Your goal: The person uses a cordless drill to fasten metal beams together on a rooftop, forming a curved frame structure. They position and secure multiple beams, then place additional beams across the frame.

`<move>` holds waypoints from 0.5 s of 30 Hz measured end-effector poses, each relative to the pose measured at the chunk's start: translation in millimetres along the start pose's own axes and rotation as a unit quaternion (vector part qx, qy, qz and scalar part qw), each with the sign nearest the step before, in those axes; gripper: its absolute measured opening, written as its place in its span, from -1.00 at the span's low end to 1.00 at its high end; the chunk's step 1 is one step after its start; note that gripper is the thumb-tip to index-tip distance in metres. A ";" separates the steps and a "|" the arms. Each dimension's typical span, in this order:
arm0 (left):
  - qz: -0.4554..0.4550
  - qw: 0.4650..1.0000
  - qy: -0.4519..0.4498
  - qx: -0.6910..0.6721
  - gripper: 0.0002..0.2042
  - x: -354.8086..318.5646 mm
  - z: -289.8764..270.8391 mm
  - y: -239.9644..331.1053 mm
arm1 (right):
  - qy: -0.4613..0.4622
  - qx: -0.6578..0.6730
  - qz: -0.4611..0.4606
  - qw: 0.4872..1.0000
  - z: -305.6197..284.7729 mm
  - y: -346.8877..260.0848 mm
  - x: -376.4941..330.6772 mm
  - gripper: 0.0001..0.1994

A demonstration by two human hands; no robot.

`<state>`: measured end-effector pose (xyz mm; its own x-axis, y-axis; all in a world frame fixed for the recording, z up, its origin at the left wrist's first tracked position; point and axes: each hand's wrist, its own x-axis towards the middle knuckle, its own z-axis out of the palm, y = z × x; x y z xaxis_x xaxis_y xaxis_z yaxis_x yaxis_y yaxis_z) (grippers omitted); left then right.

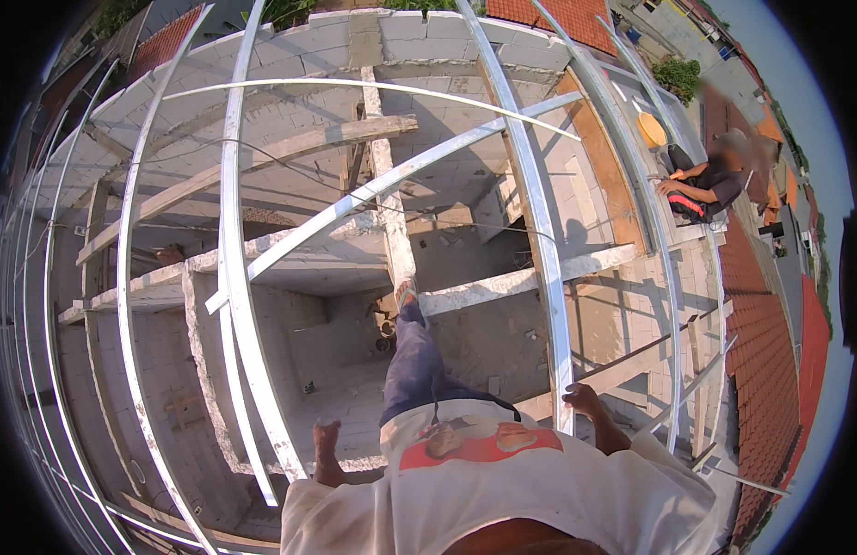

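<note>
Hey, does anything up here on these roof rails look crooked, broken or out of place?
One steel rail lies diagonally across the otherwise parallel rails, so it looks askew. The right hand grips an upright rail; the left hand rests by another. Nothing looks broken.

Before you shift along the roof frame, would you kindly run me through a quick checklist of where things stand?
1. Right hand on the steel rail: ok, fingers wrapped round it.
2. Left hand on the left steel rail: cannot tell, it is beside it.
3. Foot on the concrete beam: ok.
4. Drop below: not ok, open to the floor.
5. Seated person on the far wall: ok, well apart.
</note>
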<state>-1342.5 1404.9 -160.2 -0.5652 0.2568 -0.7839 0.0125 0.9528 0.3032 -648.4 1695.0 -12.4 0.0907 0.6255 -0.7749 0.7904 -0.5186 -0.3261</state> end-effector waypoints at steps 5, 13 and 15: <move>-0.044 0.993 -0.109 0.028 -0.23 -10.5 19.4 106.2 | 0.013 -0.069 -0.140 0.988 12.8 -61.5 72.6 -0.48; 0.295 0.891 -0.143 0.316 -0.53 67.7 -29.6 196.8 | 0.022 -0.117 -0.234 0.965 -8.0 -221.1 115.0 -0.53; 0.167 0.961 -0.140 0.172 -0.60 62.7 -14.4 253.4 | 0.078 -0.038 -0.170 0.982 -15.2 -206.7 108.5 -0.55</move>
<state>-1386.6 1660.1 -124.7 -0.2396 0.5449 -0.8035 0.4529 0.7948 0.4039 -792.8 1878.9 -20.9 -0.0981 0.8397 -0.5341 0.8335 -0.2239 -0.5051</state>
